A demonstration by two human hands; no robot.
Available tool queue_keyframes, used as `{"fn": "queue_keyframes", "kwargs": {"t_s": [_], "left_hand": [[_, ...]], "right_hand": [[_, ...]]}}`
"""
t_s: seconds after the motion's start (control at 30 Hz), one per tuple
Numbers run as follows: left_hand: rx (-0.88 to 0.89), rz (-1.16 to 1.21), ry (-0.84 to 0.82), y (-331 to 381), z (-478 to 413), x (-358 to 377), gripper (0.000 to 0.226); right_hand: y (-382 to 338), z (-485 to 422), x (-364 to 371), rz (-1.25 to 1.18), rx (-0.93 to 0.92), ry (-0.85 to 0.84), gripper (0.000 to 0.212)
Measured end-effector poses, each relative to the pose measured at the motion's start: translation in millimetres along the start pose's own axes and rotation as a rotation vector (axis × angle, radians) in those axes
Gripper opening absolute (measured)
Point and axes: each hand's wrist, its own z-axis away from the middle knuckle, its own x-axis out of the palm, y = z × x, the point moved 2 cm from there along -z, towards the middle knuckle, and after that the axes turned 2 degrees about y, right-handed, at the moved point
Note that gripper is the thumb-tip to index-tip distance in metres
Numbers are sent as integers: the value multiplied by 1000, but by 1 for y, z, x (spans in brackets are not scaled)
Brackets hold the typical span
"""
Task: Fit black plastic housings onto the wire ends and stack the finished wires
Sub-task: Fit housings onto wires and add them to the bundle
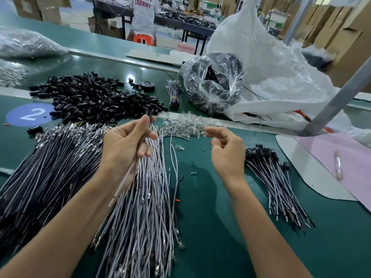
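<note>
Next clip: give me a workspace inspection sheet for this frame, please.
surface: green bench, with a blue disc marked 2.
job's things: heap of black housings; loose wires under the hands; finished wires stacked at right.
clutter: tape roll; clear bag of black parts; white bag; heap of clear parts.
grippers: left hand pinches a wire; right hand has curled fingers, contents unclear.
cables: nothing seen apart from the job's wires.
surroundings: person at a far bench; cardboard boxes; metal post.
</note>
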Motion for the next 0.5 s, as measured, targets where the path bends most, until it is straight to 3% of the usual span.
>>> {"fn": "queue_keyframes", "kwargs": {"t_s": [0.13,0.23,0.4,0.5], "left_hand": [[-125,-230,-35,-11,1,4,32],[-176,-258,-64,-18,0,6,25],[-153,-304,-52,-21,-3,3,14],[-122,-317,-54,-21,-3,3,15]], "right_hand": [[1,-18,15,301,-12,-185,40],[-7,-24,36,368,-106,-326,28],[-7,-10,51,486,-207,-438,16],[-7,-6,49,480,-209,-415,13]]}}
